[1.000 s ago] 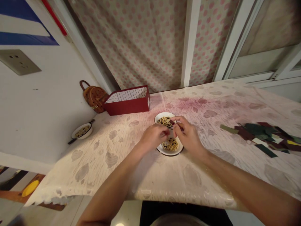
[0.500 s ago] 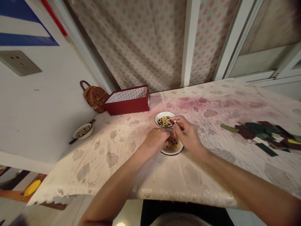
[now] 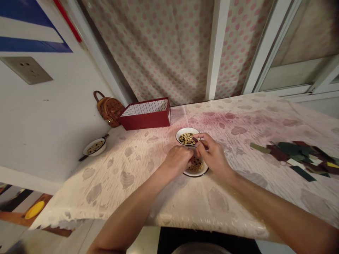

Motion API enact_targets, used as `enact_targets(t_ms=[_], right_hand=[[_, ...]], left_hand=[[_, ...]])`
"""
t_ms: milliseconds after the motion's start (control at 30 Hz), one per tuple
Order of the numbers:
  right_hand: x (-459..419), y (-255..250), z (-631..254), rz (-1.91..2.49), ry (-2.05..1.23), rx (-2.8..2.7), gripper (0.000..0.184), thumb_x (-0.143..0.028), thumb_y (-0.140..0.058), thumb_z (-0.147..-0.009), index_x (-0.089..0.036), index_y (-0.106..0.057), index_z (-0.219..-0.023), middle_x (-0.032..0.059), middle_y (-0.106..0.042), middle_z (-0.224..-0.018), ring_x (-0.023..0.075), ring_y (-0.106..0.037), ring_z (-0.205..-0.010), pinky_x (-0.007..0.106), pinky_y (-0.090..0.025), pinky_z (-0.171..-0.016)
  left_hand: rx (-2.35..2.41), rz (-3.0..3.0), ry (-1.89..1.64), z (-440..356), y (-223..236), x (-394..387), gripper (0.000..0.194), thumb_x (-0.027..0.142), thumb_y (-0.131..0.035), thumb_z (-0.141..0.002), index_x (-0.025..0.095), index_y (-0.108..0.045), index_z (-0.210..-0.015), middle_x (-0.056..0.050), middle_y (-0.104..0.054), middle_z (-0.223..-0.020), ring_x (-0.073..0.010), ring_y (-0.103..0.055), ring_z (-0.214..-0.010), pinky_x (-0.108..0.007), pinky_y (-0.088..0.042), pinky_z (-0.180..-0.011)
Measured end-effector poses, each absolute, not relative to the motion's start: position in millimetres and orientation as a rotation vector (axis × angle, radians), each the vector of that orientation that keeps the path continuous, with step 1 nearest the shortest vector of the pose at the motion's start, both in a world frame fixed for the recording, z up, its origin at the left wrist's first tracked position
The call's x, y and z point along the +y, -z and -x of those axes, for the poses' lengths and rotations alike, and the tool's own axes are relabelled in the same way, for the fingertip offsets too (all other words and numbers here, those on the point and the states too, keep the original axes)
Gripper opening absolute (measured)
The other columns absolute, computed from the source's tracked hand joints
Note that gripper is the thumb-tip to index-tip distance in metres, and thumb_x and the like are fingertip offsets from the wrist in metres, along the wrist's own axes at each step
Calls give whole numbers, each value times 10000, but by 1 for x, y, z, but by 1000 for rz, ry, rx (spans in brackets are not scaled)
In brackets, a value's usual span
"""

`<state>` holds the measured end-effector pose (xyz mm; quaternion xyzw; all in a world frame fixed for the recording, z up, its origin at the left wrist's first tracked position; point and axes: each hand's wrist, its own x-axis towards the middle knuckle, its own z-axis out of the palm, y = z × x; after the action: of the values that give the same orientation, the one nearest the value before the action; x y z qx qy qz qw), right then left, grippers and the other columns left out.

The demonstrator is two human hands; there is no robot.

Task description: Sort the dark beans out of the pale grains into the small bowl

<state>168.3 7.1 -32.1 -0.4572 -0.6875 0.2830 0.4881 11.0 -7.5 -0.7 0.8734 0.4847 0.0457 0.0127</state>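
Two small white bowls of mixed pale and dark beans sit one behind the other on the table. My left hand (image 3: 178, 160) hovers over the near bowl (image 3: 196, 171) with its fingers curled and pinched down into the beans; what they hold is hidden. My right hand (image 3: 212, 154) is closed beside it, pinching a small dark red piece near the rim of the far bowl (image 3: 185, 137).
A red open box (image 3: 146, 115) and a brown studded bag (image 3: 109, 109) stand at the back left. A third small dish (image 3: 94, 146) with a handle lies at the left edge. A heap of dark green and maroon flat pieces (image 3: 296, 153) lies at the right.
My left hand has moved right and down over the near bowl, covering more of it. The right hand has barely moved. The view shifted slightly.
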Motion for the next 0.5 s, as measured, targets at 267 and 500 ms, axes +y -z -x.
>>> enact_targets(t_ms=[267, 500], right_hand=[[6, 31, -168, 1115, -720, -1666, 255, -268, -475, -939, -196, -617, -1139, -52, -569, -592, 145, -536, -529, 268, -410, -579], [1, 28, -167, 1032, -760, -1678, 226, -245, -472, -946, -214, -608, -1124, -66, -550, -560, 137, -518, -498, 257, -398, -545]], left_hand=[[1387, -2443, -547, -2, 7, -2, 112, 93, -625, -723, 182, -682, -760, -26, -713, -762, -200, -656, -740, -300, -475, -678], [1070, -1546, -1140, 10, 10, 14, 96, 185, -719, -753, 148, -643, -797, -10, -675, -796, -107, -604, -723, -248, -471, -732]])
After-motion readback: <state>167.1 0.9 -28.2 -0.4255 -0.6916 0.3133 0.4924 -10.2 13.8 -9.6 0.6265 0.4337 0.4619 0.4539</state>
